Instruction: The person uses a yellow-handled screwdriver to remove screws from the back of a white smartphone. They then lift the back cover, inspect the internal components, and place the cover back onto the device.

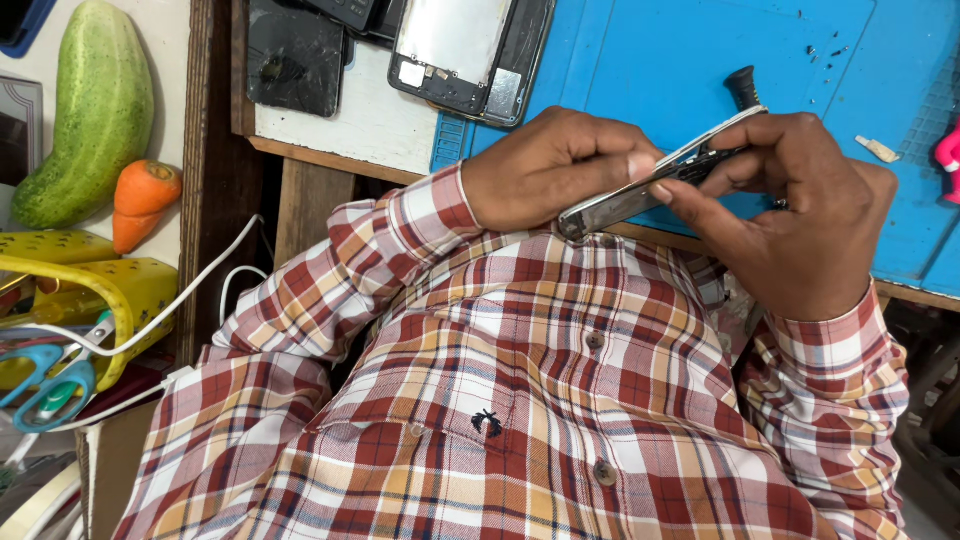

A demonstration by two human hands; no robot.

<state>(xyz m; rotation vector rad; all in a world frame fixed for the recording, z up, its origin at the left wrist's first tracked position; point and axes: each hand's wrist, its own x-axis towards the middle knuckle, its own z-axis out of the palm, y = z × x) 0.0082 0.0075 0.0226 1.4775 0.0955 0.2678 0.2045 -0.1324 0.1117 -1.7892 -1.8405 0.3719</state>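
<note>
My left hand [555, 165] and my right hand [800, 220] both grip a slim phone [620, 203], seen edge-on with a silver frame, held above my checked shirt at the edge of the blue work mat [700, 50]. My left thumb presses on the phone's upper edge. A tool with a black handle [743, 88] pokes up behind the phone's far end, next to my right fingers; I cannot tell which fingers hold it.
Opened phones and a dark phone back [295, 55] lie on the white board. At the left are a green cucumber [85, 110], a carrot [142, 200], a yellow basket [110, 290], teal scissors [50, 385] and white cables. A pink object [948, 155] sits at the right edge.
</note>
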